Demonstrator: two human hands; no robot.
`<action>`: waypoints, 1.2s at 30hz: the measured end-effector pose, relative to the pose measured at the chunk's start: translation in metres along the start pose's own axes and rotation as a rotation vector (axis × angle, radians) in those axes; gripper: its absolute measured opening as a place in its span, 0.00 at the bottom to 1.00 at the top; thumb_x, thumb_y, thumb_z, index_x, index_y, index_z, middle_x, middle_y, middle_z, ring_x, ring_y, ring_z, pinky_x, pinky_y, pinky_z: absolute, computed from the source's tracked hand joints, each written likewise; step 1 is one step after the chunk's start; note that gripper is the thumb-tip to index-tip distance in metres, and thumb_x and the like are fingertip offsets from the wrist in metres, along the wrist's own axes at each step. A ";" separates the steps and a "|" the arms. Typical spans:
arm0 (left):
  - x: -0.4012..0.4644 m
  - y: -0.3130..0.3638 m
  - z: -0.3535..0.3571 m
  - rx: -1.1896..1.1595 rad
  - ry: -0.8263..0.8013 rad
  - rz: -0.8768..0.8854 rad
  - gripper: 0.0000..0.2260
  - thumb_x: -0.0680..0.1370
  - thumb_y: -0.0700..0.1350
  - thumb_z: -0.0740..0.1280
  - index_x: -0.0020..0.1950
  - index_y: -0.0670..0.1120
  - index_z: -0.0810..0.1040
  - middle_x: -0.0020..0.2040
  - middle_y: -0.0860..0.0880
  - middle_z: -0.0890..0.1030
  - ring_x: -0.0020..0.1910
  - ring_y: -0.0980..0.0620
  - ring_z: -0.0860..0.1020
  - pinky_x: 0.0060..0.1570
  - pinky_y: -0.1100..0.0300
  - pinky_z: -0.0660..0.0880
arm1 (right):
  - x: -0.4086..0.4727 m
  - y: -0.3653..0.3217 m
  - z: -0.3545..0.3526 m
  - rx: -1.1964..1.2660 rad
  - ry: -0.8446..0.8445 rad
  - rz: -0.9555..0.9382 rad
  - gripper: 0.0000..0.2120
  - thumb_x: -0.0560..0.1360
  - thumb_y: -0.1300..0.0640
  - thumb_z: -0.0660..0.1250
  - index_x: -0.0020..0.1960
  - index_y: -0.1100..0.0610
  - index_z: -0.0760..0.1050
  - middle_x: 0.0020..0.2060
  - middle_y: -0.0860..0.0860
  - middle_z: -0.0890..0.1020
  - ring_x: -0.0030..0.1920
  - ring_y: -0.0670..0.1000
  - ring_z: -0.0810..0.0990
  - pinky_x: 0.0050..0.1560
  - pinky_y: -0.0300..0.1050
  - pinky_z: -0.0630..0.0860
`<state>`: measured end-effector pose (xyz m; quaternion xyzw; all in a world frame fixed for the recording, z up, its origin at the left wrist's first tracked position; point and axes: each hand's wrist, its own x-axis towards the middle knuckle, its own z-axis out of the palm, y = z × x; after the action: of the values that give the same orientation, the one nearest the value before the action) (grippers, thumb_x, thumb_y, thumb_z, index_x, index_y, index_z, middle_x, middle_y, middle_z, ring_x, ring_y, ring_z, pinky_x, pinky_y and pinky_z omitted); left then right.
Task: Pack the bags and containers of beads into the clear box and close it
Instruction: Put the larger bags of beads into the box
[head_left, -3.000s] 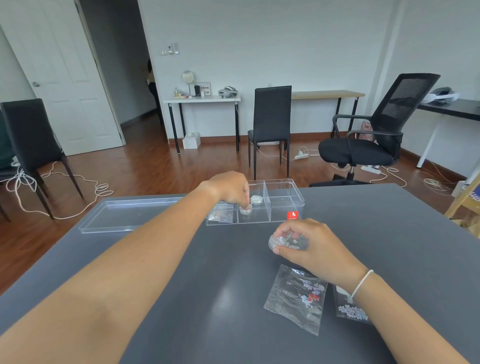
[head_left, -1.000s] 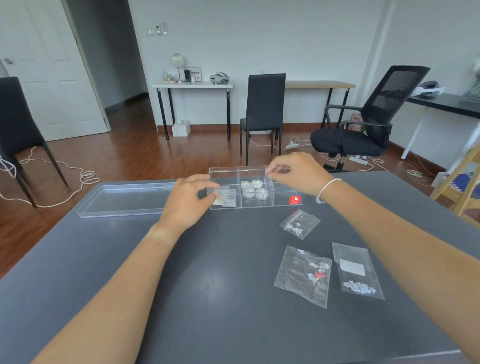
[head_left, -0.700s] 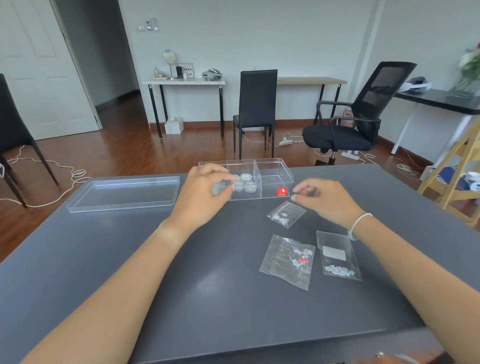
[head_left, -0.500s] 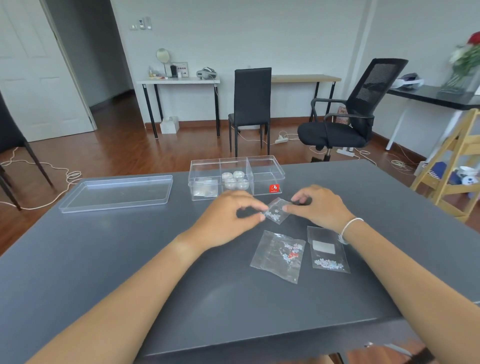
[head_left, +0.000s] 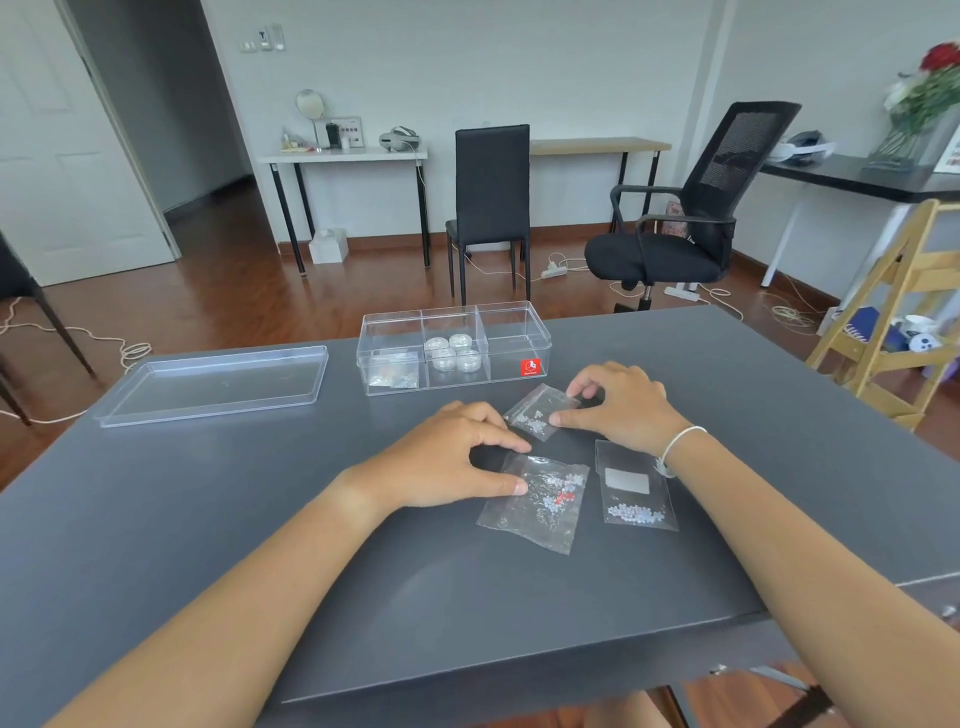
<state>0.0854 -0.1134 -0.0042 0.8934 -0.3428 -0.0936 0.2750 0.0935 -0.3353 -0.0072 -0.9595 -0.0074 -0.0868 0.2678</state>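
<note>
The clear box (head_left: 511, 338) stands open at the far middle of the dark table (head_left: 208, 519). Its left compartment holds small bags (head_left: 392, 373), its middle one holds several round bead containers (head_left: 453, 353), and its right one is bare. Three bead bags lie in front of it. My right hand (head_left: 621, 408) pinches the small bag (head_left: 537, 413) between thumb and fingers. My left hand (head_left: 447, 460) grips the top left corner of the large bag (head_left: 540, 506), the thumb on top of it. A third bag (head_left: 635, 491) with a white label lies untouched under my right wrist.
The box's clear lid (head_left: 213, 384) lies upside down to the left of the box. Beyond the table stand a black chair (head_left: 491, 208), an office chair (head_left: 691, 228) and a wooden rack (head_left: 893, 322) at the right edge.
Both hands came back from the box to the bags. My left hand shifted from the small bag to the large bag; my right hand stays on the small bag.
</note>
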 end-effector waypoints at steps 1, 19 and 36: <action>-0.001 0.000 0.000 -0.010 0.001 0.000 0.17 0.68 0.58 0.70 0.56 0.61 0.76 0.49 0.66 0.70 0.56 0.62 0.65 0.54 0.71 0.60 | 0.000 0.000 0.000 0.007 -0.001 0.001 0.14 0.64 0.39 0.70 0.42 0.45 0.72 0.44 0.45 0.75 0.51 0.49 0.71 0.51 0.49 0.62; -0.002 -0.001 -0.004 -0.173 0.064 -0.016 0.06 0.69 0.47 0.72 0.38 0.58 0.77 0.43 0.55 0.81 0.42 0.59 0.73 0.43 0.71 0.69 | -0.003 -0.002 -0.005 0.224 0.007 0.017 0.10 0.71 0.57 0.66 0.39 0.44 0.70 0.37 0.46 0.79 0.45 0.50 0.76 0.62 0.59 0.67; 0.002 0.000 -0.017 -0.500 0.444 -0.046 0.08 0.71 0.40 0.71 0.41 0.54 0.81 0.32 0.58 0.77 0.30 0.65 0.71 0.37 0.77 0.68 | 0.043 -0.026 -0.043 0.677 0.413 -0.063 0.07 0.72 0.58 0.66 0.40 0.46 0.73 0.35 0.44 0.79 0.36 0.41 0.74 0.40 0.35 0.68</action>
<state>0.0926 -0.1078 0.0098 0.8045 -0.2204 0.0161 0.5513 0.1274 -0.3360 0.0497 -0.7787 -0.0112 -0.2786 0.5621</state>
